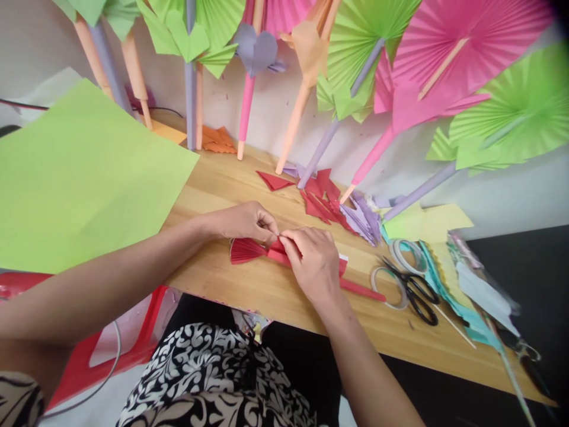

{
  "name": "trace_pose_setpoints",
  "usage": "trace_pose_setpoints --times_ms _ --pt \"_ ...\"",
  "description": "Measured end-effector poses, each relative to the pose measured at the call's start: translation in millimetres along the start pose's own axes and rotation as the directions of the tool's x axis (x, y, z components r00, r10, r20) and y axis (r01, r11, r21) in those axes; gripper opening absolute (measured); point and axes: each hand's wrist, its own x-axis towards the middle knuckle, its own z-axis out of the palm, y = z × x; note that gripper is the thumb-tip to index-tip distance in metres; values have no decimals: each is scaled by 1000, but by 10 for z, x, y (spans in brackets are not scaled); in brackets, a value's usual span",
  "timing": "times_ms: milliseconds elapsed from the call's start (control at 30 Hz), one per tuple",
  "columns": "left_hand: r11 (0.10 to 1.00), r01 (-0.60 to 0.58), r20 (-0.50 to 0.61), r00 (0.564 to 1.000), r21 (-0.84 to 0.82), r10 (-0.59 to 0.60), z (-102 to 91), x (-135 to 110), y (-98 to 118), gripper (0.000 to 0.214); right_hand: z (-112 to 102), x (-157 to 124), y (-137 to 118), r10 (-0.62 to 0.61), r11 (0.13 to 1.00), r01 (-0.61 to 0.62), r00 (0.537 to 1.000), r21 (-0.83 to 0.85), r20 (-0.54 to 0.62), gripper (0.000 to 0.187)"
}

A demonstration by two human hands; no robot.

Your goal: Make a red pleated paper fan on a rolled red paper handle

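A red pleated paper fan [245, 251] lies on the wooden table in front of me, joined to or lying against a red rolled paper stick [362, 289] that runs off to the right. My left hand [249, 223] pinches at red paper just above the fan's narrow end. My right hand [313, 258] is closed over the red paper beside it, thumb and forefinger meeting the left fingertips. Most of the paper under the right hand is hidden. A white-edged bit of paper [343, 264] shows past its far side.
Black-handled scissors [415, 287] and tape rolls [393, 287] lie right of the stick. Red scraps [322, 198] and purple scraps [362, 219] sit behind. A large green sheet [89, 178] covers the left. Finished paper fans on sticks, such as a pink one [471, 41], lean against the wall.
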Motion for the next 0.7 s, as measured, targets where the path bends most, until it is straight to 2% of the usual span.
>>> trace_pose_setpoints --times_ms 233,700 --pt "999 -46 -1 999 16 46 -4 8 -46 16 30 1 4 23 999 -23 1000 25 15 15" --pt "999 -40 0 999 -32 40 -2 6 -17 13 56 -11 25 65 990 -69 997 126 34 14"
